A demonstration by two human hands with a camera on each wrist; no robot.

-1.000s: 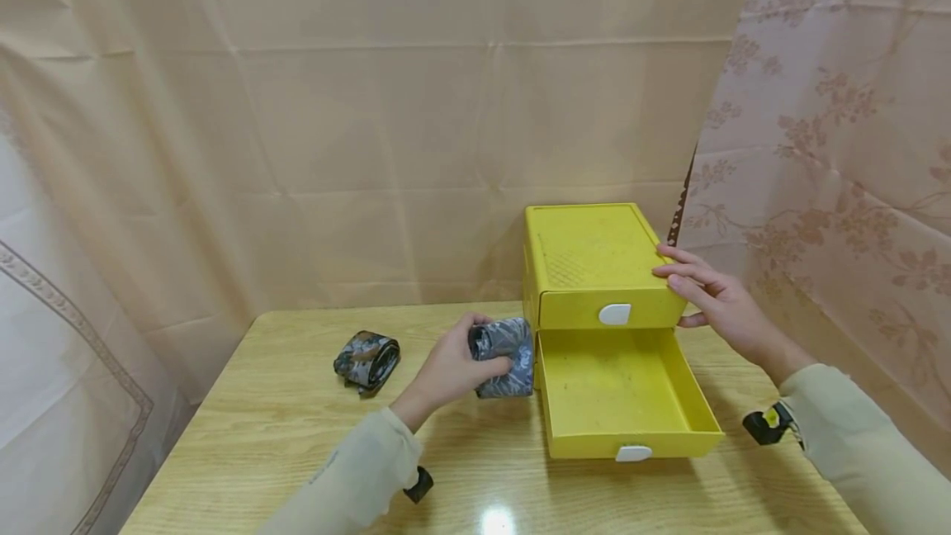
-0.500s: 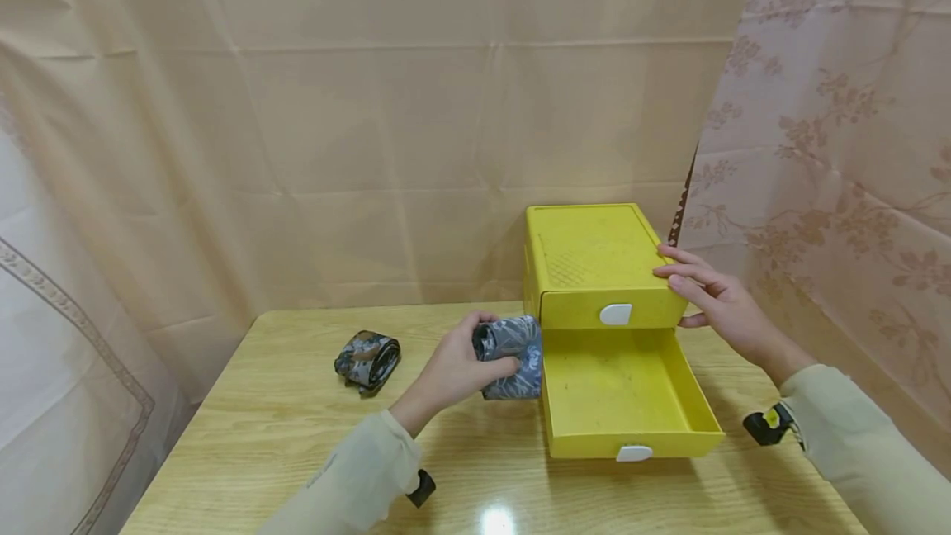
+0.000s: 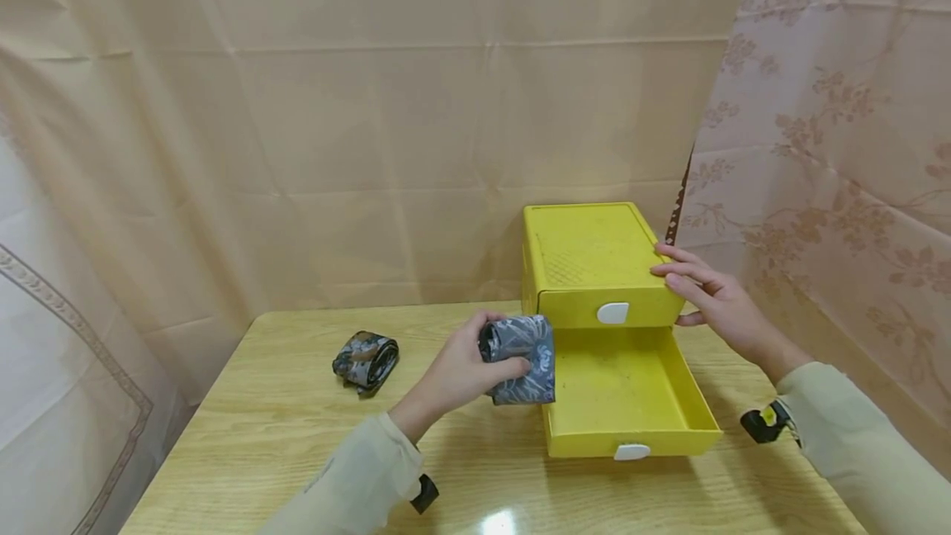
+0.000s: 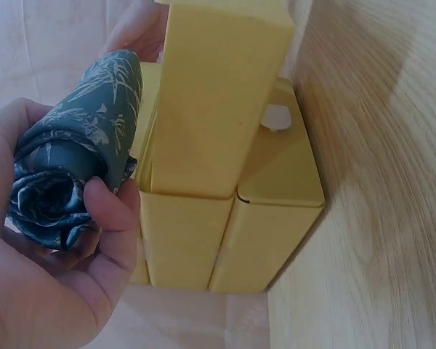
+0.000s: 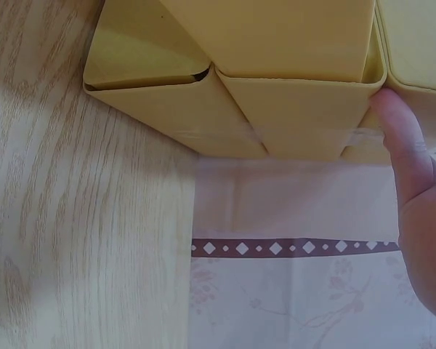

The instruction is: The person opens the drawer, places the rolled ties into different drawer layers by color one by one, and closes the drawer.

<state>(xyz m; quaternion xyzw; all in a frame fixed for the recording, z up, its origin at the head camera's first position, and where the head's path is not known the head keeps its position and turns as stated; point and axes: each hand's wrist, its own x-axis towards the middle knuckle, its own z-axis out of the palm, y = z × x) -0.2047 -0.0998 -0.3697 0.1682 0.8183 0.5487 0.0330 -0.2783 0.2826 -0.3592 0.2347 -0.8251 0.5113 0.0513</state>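
Observation:
My left hand [image 3: 461, 366] grips a rolled-up cloth [image 3: 537, 345], grey-blue with a pale leaf pattern. The cloth hangs by the left wall of a pulled-out yellow drawer [image 3: 624, 390], partly over its edge. In the left wrist view the rolled cloth [image 4: 94, 109] shows its spiral end, with thumb and fingers curled round it. That drawer, bare inside, juts from a yellow drawer cabinet [image 3: 594, 246]. My right hand [image 3: 716, 308] rests on the cabinet's upper right corner, fingers extended over the top edge. One finger touches the cabinet side in the right wrist view.
A second rolled cloth [image 3: 366, 360], dark camouflage-patterned, lies on the wooden table [image 3: 282, 436] to the left. The upper drawer with its white handle [image 3: 612, 313] is closed. Another drawer [image 4: 280, 171] sits closed beneath the pulled-out one. Curtains hang behind and at both sides.
My left hand has moved slightly to the right with the rolled cloth, which now overlaps the drawer's left wall. The right hand stays on the cabinet corner.

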